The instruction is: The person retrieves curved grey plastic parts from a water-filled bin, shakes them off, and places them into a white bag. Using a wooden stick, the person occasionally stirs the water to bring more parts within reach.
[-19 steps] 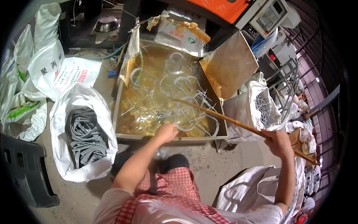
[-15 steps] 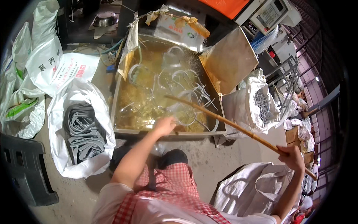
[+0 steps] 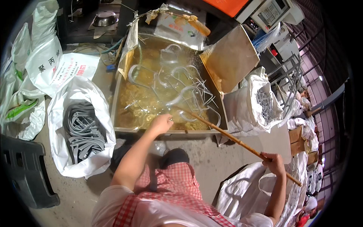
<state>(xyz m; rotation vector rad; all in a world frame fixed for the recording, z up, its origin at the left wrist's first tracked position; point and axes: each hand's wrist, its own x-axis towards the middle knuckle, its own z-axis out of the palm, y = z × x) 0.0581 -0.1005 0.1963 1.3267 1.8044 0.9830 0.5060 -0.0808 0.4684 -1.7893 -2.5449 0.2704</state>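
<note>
A shallow metal tank (image 3: pixel 162 131) of yellowish, murky water stands in front of me. Pale curved plastic pieces (image 3: pixel 185 92) lie in it, many tangled at its right side. My right hand (image 3: pixel 275 164) grips a long bamboo stick (image 3: pixel 227 134) near its outer end; the stick slants over the front right rim, its far tip in the water. Above the near edge of the tank, my left hand (image 3: pixel 162 123) is closed, with a small glint at its fingertips. What it holds, if anything, is too small to name.
Left of the tank stands a white sack (image 3: pixel 58 147) of grey curved plastic pieces. Another white sack (image 3: pixel 245 109) with thin grey pieces is at the right. A large white bag (image 3: pixel 242 185) lies near my right arm. A black plastic stool (image 3: pixel 28 170) is at far left.
My right hand has moved left, and the stick's front part has swung down toward the near side. The tangled pieces have shifted in the water. My left hand has risen slightly.
</note>
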